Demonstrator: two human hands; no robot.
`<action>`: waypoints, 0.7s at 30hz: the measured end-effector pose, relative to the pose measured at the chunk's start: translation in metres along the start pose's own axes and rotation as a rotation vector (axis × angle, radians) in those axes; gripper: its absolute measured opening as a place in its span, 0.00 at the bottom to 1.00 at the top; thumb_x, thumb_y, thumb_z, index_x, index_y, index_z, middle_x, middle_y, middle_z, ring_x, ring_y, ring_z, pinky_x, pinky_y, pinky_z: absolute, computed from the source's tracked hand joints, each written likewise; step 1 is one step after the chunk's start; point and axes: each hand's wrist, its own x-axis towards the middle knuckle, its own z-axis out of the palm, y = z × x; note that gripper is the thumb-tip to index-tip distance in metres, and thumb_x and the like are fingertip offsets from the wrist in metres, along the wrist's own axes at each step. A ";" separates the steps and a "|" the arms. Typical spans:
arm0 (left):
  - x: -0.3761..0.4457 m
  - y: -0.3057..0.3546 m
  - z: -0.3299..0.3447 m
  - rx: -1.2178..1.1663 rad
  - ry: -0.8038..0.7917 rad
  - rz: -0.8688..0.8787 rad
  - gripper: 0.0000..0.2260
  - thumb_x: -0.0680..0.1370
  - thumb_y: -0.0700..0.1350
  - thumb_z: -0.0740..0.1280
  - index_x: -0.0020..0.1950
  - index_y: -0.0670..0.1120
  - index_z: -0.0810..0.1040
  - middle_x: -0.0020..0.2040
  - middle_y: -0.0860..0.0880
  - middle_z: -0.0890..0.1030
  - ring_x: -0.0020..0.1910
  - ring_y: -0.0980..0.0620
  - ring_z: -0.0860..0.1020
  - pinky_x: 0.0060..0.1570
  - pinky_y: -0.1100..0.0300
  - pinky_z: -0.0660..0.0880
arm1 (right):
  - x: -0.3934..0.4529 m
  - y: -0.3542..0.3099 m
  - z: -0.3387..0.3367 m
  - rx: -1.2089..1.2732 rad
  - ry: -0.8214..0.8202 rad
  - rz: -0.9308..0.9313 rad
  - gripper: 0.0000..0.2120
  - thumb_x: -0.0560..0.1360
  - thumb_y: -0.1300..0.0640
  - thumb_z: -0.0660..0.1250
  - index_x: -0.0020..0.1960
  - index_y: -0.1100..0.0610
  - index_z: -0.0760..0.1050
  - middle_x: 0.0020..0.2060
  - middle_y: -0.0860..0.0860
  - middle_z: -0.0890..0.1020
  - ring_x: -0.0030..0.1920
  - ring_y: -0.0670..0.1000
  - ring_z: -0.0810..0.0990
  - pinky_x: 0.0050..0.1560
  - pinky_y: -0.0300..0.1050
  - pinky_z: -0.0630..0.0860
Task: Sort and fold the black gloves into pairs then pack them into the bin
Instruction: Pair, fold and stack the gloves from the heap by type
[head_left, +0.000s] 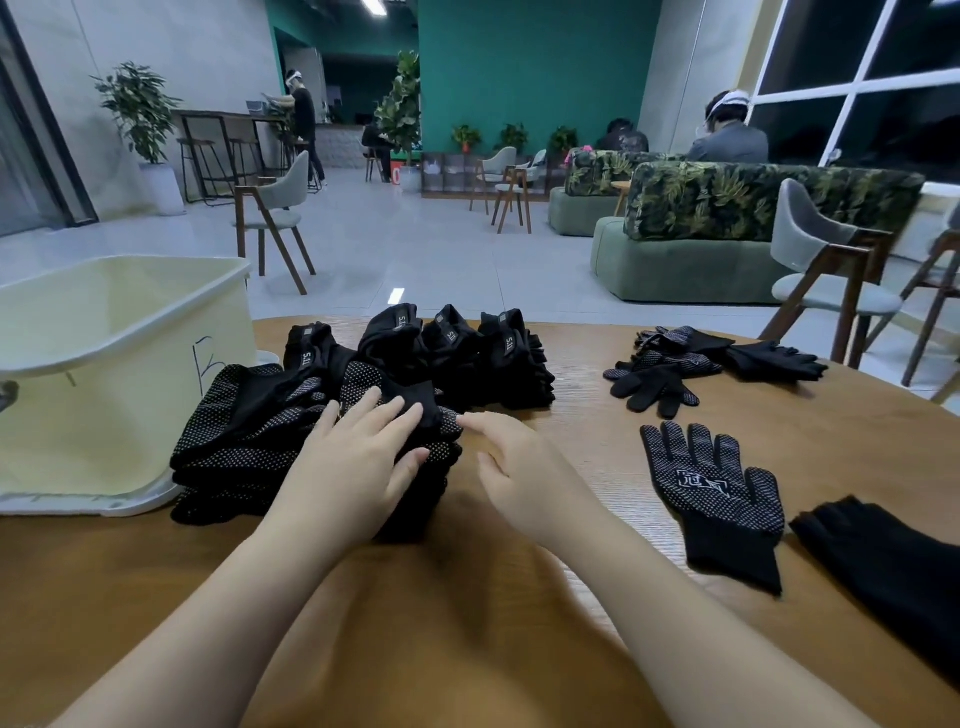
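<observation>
A stack of folded black dotted gloves (244, 441) lies on the wooden table (519, 597), right beside the cream bin (119, 332). My left hand (358, 457) presses flat on top of that stack with straight fingers. My right hand (514, 467) touches the stack's right edge with relaxed fingers and holds nothing. Behind the stack stand folded black glove pairs with labels (457, 353). One dotted glove (717, 493) lies flat to the right, and a plain black glove (893, 566) lies at the right edge. Loose gloves (691, 369) sit at the far right.
The bin stands at the table's left, its inside pale and showing no gloves. Beyond the table are chairs (275, 218), green sofas (691, 228), plants and several people far back. Bare wood shows between my arms and the lone dotted glove.
</observation>
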 end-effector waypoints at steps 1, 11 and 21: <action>-0.002 0.002 0.003 -0.003 0.053 0.026 0.27 0.76 0.58 0.50 0.66 0.45 0.76 0.63 0.45 0.78 0.66 0.42 0.72 0.63 0.41 0.67 | -0.006 0.003 -0.003 -0.019 0.006 -0.002 0.21 0.79 0.64 0.58 0.71 0.54 0.69 0.68 0.48 0.72 0.70 0.45 0.66 0.69 0.34 0.59; -0.034 0.067 0.035 -0.263 0.109 0.178 0.23 0.74 0.53 0.57 0.67 0.48 0.74 0.66 0.47 0.75 0.69 0.46 0.69 0.68 0.49 0.59 | -0.075 0.040 -0.031 -0.199 0.105 0.085 0.16 0.77 0.63 0.64 0.63 0.54 0.75 0.61 0.48 0.77 0.65 0.47 0.70 0.61 0.22 0.54; -0.036 0.093 0.045 -0.346 -0.182 0.296 0.36 0.68 0.66 0.37 0.76 0.61 0.54 0.76 0.61 0.54 0.75 0.63 0.44 0.71 0.67 0.39 | -0.139 0.068 -0.065 -0.430 0.275 0.516 0.17 0.77 0.49 0.64 0.65 0.51 0.71 0.60 0.44 0.74 0.63 0.45 0.69 0.62 0.41 0.64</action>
